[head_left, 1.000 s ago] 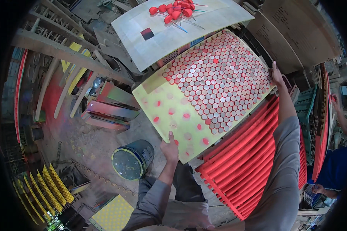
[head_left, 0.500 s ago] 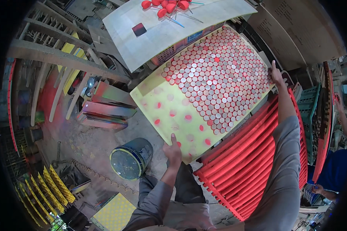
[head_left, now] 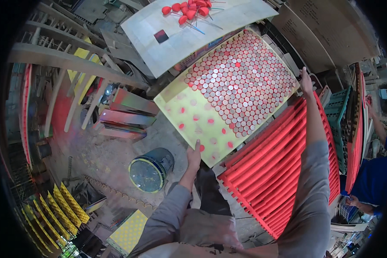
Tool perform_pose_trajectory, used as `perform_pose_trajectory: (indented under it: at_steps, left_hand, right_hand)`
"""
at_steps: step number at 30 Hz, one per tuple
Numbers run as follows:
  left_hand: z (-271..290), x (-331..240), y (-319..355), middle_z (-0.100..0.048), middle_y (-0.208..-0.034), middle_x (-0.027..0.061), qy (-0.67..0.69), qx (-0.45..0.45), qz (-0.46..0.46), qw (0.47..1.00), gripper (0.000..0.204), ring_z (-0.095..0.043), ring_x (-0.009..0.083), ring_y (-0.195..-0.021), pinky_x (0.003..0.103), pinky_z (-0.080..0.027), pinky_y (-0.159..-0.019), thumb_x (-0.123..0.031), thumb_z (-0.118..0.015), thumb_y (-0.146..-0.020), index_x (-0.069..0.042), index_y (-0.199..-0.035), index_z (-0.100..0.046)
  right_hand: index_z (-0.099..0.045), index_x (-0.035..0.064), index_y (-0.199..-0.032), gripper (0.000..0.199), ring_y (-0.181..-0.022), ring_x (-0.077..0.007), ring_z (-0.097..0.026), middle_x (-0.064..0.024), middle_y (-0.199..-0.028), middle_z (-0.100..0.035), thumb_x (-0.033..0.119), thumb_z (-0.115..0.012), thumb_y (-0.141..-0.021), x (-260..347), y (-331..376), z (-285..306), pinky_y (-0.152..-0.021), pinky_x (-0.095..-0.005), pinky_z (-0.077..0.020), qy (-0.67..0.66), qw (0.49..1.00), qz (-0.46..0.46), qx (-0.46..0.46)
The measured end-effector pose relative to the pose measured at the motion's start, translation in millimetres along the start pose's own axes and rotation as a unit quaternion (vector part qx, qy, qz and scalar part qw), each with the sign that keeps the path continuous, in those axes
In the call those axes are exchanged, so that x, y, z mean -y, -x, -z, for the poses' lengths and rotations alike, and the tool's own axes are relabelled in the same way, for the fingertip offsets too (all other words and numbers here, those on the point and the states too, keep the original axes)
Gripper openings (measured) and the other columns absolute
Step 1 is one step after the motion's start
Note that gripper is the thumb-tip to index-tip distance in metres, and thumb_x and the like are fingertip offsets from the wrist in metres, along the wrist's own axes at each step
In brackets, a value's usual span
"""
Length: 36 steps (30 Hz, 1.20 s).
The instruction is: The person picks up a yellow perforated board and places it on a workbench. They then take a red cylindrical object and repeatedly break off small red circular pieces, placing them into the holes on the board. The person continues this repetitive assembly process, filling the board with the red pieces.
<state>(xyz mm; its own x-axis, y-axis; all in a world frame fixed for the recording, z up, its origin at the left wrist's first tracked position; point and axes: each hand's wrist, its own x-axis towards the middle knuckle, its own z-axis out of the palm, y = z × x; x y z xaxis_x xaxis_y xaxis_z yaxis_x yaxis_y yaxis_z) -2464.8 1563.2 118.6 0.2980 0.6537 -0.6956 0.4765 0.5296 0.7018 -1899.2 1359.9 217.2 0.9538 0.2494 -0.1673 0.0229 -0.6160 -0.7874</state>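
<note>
A pale yellow board [head_left: 165, 99] is tilted across the middle, its far part packed with rows of round whitish discs [head_left: 241, 81] with red rims. Red spots mark its bare near part. My left hand [head_left: 194, 160] grips the near left edge, thumb on top and fingers hidden below. Beside the board's right corner is my right hand [head_left: 306, 82], its fingers stretched out; whether it still touches the edge is hard to see. Below that arm stand red-painted slatted panels [head_left: 266, 167].
A paint-stained bucket [head_left: 150, 170] stands left of my legs. Beyond the board, a white panel [head_left: 146, 47] carries red cups on sticks [head_left: 189, 10]. Painted boxes [head_left: 127, 114], a wooden rack [head_left: 73, 62] and yellow strips [head_left: 60, 206] fill the left. A person in blue [head_left: 374, 180] is at far right.
The board sits slightly farther from my body. My right hand has loosened from its right corner, while my left hand keeps its grip. The whole view has shifted a little.
</note>
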Motion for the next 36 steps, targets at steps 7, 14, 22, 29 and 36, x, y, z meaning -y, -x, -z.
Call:
perform_pose_trajectory:
  at_steps: [7, 14, 22, 29, 36]
  left_hand:
    - [99, -75, 50, -0.062, -0.113, 0.0095, 0.085, 0.091, 0.106, 0.987, 0.033, -0.066, 0.0220, -0.093, 0.039, -0.058, -0.076, -0.036, -0.054, -0.101, -0.010, -0.121, -0.051]
    - [153, -177, -7, -0.067, -0.109, 0.0121, 0.080, 0.090, 0.073, 0.990, 0.025, -0.070, 0.0205, -0.089, 0.032, -0.057, -0.071, -0.026, -0.052, -0.102, -0.006, -0.117, -0.052]
    - [85, -117, -275, -0.071, -0.094, 0.0083, -0.196, 0.208, 0.124, 0.950, 0.020, -0.070, 0.0200, -0.075, 0.032, -0.055, -0.064, -0.024, -0.050, -0.102, -0.007, -0.105, -0.061]
    - [-80, -216, -370, -0.064, -0.080, 0.0130, -0.355, 0.473, -0.397, 0.702, 0.009, -0.061, 0.0297, -0.068, 0.036, -0.049, -0.063, -0.008, -0.069, -0.084, -0.001, -0.087, -0.065]
    - [-222, -159, -454, -0.067, -0.089, 0.0144, -0.268, 0.483, -0.622, 0.555, 0.013, -0.065, 0.0330, -0.076, 0.038, -0.054, -0.070, -0.003, -0.070, -0.080, 0.003, -0.092, -0.067]
  right_hand:
    - [-0.066, -0.0012, -0.118, 0.048, -0.096, -0.0171, -0.057, -0.0091, -0.099, -0.066, 0.040, -0.045, -0.106, 155, 224, 20, -0.090, -0.0316, -0.0435, 0.000, 0.993, 0.120, 0.000]
    - [-0.064, -0.0017, -0.103, 0.017, -0.091, -0.0173, -0.065, -0.0107, -0.092, -0.067, 0.002, -0.048, -0.098, 242, 466, -90, -0.082, -0.0301, -0.0526, -0.407, 0.884, -0.123, 0.194]
    - [-0.067, 0.0007, -0.105, 0.025, -0.084, -0.0317, -0.069, -0.0181, -0.094, -0.070, 0.021, -0.056, -0.096, -14, 432, -473, -0.075, -0.0416, -0.0549, -0.036, 0.942, -0.216, 0.255]
    - [-0.063, 0.0000, -0.121, 0.054, -0.118, -0.0412, -0.058, -0.0275, -0.122, -0.062, 0.046, -0.056, -0.093, -150, 291, -736, -0.103, -0.0483, -0.0440, 0.043, 0.904, -0.288, 0.313]
    - [-0.062, -0.0005, -0.122, 0.054, -0.118, -0.0411, -0.057, -0.0274, -0.122, -0.062, 0.045, -0.056, -0.093, -251, 253, -769, -0.103, -0.0479, -0.0439, 0.066, 0.897, -0.289, 0.327]
